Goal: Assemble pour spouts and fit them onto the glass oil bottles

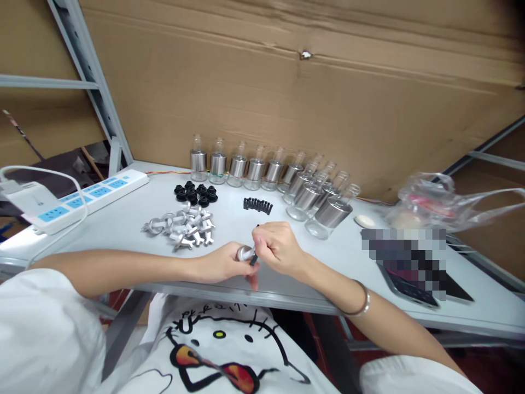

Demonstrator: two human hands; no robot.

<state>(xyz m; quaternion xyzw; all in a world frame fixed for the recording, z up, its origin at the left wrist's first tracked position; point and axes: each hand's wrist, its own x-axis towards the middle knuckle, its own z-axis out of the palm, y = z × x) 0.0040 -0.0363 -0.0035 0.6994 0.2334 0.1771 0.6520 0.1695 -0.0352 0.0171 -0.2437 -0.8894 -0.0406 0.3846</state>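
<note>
Near the front edge of the table, my left hand (223, 264) is closed around a silver bottle spout (245, 253) with a round collar. My right hand (279, 247) is closed against the spout's other end, fingers curled in. Between the two hands shows a small black plastic piece (254, 258), pinched by my right hand; its far part is hidden by the fingers. To the left of my hands lies a pile of similar silver spouts (184, 225). Behind it sit several black stoppers (195, 192). A row of small black plastic pieces (257, 205) lies beyond my hands.
Several glass bottles with metal sleeves (256, 169) stand along the back, curving forward at the right. A white power strip (92, 200) with a plugged-in charger lies at the left. To the right are a phone (410, 287) and a clear plastic bag (430, 202).
</note>
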